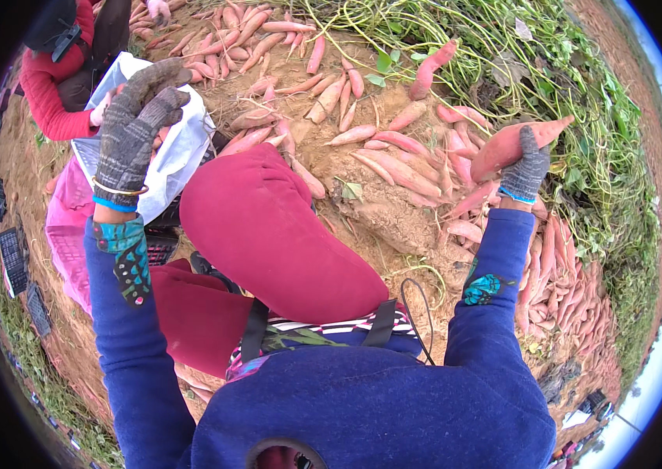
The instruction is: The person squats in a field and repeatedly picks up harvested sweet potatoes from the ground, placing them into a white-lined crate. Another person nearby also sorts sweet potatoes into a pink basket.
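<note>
Holding a large sweet potato [512, 143] in your gloved right hand [525, 168], you have the fingers wrapped round its thick end, while the pointed tip juts out past the hand above the row of dug tubers [393, 160] on the soil. That hold looks end-heavy to me: a loose squeeze could let it pivot and drop onto the ones below, bruising skins. Your left hand [131, 137], gloved too, hangs over the white sack [182, 148] with fingers curled loosely and nothing in them that I can see. Another person in a red sleeve [49, 102] is just beside that sack, so a careless toss may strike them.
</note>
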